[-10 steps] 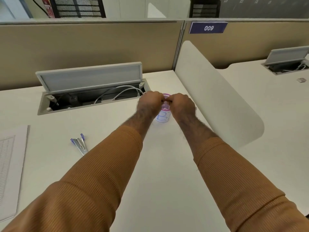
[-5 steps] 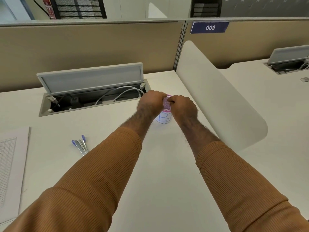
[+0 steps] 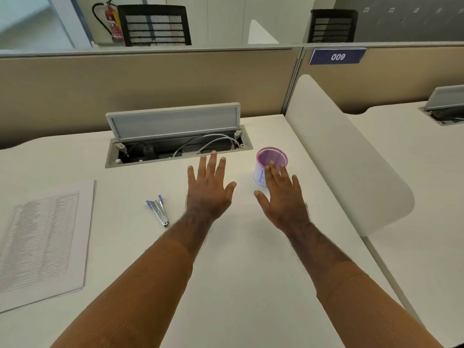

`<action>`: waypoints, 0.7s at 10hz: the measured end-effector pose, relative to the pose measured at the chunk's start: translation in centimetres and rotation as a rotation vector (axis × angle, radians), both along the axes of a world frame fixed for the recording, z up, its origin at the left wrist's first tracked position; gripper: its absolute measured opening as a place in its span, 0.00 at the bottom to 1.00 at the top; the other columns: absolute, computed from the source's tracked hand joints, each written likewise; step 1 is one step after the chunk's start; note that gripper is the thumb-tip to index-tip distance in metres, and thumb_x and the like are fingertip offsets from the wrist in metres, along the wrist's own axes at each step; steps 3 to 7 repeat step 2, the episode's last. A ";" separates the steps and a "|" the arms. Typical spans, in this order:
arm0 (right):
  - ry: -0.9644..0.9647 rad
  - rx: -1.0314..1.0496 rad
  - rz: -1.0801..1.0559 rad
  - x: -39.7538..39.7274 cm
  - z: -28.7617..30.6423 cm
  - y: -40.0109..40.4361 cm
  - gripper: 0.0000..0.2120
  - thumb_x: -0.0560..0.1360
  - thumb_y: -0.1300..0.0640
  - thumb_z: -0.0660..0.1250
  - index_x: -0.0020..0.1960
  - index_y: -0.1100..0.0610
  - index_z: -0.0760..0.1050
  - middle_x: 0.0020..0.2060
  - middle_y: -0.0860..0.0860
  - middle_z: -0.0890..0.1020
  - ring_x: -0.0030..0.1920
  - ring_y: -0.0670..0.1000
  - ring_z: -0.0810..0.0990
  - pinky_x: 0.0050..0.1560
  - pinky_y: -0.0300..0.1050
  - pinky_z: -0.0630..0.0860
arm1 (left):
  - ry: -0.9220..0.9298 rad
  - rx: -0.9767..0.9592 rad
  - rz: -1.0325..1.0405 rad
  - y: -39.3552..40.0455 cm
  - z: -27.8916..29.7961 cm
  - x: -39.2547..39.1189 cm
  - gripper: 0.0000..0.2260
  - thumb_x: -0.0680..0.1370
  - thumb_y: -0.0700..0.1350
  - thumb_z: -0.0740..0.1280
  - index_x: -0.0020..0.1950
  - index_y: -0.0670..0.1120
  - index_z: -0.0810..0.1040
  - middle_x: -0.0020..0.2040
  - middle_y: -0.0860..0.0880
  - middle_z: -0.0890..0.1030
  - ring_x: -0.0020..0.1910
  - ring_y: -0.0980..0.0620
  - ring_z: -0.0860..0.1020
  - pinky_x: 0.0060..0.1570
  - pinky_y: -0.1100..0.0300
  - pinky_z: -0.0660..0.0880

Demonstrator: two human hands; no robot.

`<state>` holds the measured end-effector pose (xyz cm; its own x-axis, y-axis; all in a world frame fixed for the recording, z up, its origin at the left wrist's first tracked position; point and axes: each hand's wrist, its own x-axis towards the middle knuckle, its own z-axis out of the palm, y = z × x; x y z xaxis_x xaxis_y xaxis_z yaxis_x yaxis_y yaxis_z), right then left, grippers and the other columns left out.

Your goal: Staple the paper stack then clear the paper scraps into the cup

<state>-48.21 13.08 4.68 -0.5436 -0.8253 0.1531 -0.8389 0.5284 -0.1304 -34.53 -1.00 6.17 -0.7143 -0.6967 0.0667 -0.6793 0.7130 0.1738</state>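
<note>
Stretching forward over a pale worktop (image 3: 238, 285), two bare hands are seen palm-down from a head-worn camera, both arms in rust-orange ribbed sleeves. The left hand (image 3: 209, 190) is held flat near the middle of the worktop, its fingers (image 3: 213, 164) spread apart and nothing gripped. The right hand (image 3: 282, 197) is likewise flat and empty, fingers splayed, with their tips overlapping the near side of the cup (image 3: 270, 163) in this view; whether they touch it cannot be told. The cup, purple-rimmed with a white body and blue marking, is stood upright toward the far right corner of the worktop, beside a curved white divider panel (image 3: 351, 172). A blue and silver stapler (image 3: 158, 209) is laid on the worktop to the left of the left hand, apart from it. The paper stack (image 3: 42, 242), printed with fine lines, is laid flat at the left edge, well apart from both hands. Along the far edge an open cable tray (image 3: 175, 146) with its lid raised is set into the worktop, grey cables visible inside. A beige partition (image 3: 150, 91) is seen behind.
</note>
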 end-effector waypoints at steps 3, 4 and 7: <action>-0.042 0.093 0.047 4.9 -1.3 2.1 0.40 0.76 0.33 0.38 0.79 0.57 0.51 0.79 0.54 0.53 0.79 0.57 0.50 0.76 0.61 0.53 | -0.076 0.020 0.069 2.4 -1.1 8.0 0.32 0.81 0.63 0.49 0.82 0.51 0.46 0.83 0.47 0.42 0.82 0.43 0.41 0.77 0.38 0.41; -0.042 0.093 0.047 4.9 -1.3 2.1 0.40 0.76 0.33 0.38 0.79 0.57 0.51 0.79 0.54 0.53 0.79 0.57 0.50 0.76 0.61 0.53 | -0.076 0.020 0.069 2.4 -1.1 8.0 0.32 0.81 0.63 0.49 0.82 0.51 0.46 0.83 0.47 0.42 0.82 0.43 0.41 0.77 0.38 0.41; -0.042 0.093 0.047 4.9 -1.3 2.1 0.40 0.76 0.33 0.38 0.79 0.57 0.51 0.79 0.54 0.53 0.79 0.57 0.50 0.76 0.61 0.53 | -0.076 0.020 0.069 2.4 -1.1 8.0 0.32 0.81 0.63 0.49 0.82 0.51 0.46 0.83 0.47 0.42 0.82 0.43 0.41 0.77 0.38 0.41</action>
